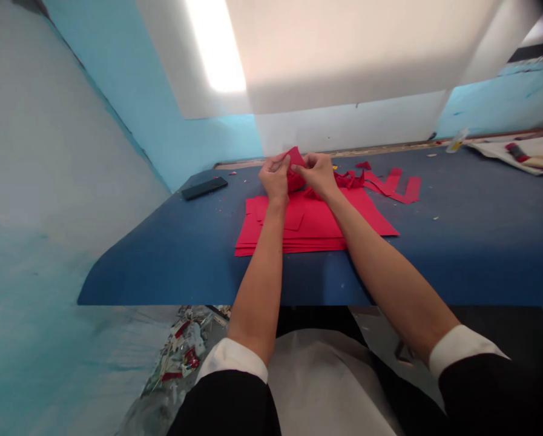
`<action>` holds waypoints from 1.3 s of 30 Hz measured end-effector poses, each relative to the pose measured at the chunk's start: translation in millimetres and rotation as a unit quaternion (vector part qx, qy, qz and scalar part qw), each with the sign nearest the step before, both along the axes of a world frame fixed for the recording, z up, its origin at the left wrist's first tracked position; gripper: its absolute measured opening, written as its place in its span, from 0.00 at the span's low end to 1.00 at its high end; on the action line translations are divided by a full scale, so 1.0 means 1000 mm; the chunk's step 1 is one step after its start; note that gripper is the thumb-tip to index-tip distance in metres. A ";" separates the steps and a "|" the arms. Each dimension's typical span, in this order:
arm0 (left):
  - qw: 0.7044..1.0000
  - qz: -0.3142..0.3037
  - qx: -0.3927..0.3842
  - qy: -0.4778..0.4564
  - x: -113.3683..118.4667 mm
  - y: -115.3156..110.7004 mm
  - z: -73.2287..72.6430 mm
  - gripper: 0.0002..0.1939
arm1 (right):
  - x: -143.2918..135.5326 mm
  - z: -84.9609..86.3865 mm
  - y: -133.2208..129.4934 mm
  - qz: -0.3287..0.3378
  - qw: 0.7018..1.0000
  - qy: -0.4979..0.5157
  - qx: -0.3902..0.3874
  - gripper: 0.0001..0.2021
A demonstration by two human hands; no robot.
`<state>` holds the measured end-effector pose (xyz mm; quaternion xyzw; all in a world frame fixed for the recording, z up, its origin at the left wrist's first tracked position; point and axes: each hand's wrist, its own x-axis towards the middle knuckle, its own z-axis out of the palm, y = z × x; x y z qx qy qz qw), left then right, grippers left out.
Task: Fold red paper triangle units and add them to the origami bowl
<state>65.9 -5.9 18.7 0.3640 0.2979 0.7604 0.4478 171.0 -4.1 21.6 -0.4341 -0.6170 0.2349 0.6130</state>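
Note:
Between my two hands a small piece of red paper [297, 156] is held up above the table. My left hand [275, 175] pinches its left side, and my right hand [319, 174] grips its right side with closed fingers. Below them lies a stack of red paper sheets [321, 219], with smaller cut pieces on its left part. Crumpled or folded red paper [350, 180] sits just behind the stack, partly hidden by my right hand. Red paper strips [396, 186] lie to the right of it.
A dark phone-like object [204, 188] lies at the left of the blue table [162, 260]. At the far right are a small clear bottle [457, 140] with yellow contents and a pale sheet [534, 151] with a brush-like tool. The wall stands close behind; litter [184, 351] covers the floor at left.

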 end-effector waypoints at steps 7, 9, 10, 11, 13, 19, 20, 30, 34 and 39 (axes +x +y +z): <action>1.000 -0.002 -0.029 0.004 0.001 0.001 0.002 0.15 | -0.002 0.005 -0.008 0.043 0.996 -0.074 0.013 0.24; 0.999 -0.028 -0.025 0.022 0.002 0.000 0.001 0.17 | -0.002 0.006 -0.008 0.044 0.998 -0.047 0.020 0.25; 0.998 -0.050 -0.020 0.035 0.003 -0.001 0.001 0.19 | -0.002 0.007 -0.008 0.043 0.998 -0.030 0.022 0.25; 0.996 -0.075 -0.016 0.049 0.004 -0.003 0.001 0.22 | -0.001 0.007 -0.007 0.038 0.999 -0.014 0.022 0.25; 0.990 -0.120 -0.013 0.074 0.006 -0.007 0.001 0.23 | 0.001 0.006 -0.003 0.029 0.999 0.009 0.019 0.25; 0.982 -0.183 -0.036 0.041 0.008 -0.017 0.005 0.17 | 0.002 0.004 0.004 0.089 0.992 0.082 -0.047 0.27; 0.981 -0.189 -0.038 0.035 0.009 -0.017 0.006 0.18 | 0.002 0.004 0.003 0.099 0.989 0.093 -0.054 0.27; 0.975 -0.190 -0.026 -0.115 0.008 -0.023 0.017 0.22 | 0.007 0.011 0.000 0.155 0.962 0.222 -0.030 0.32; 0.982 -0.178 -0.024 -0.063 0.008 -0.023 0.017 0.22 | 0.004 0.011 -0.002 0.143 0.966 0.212 -0.046 0.32; 0.985 -0.173 0.003 0.026 0.012 -0.021 0.010 0.23 | -0.001 0.004 -0.001 0.152 0.976 0.148 -0.054 0.36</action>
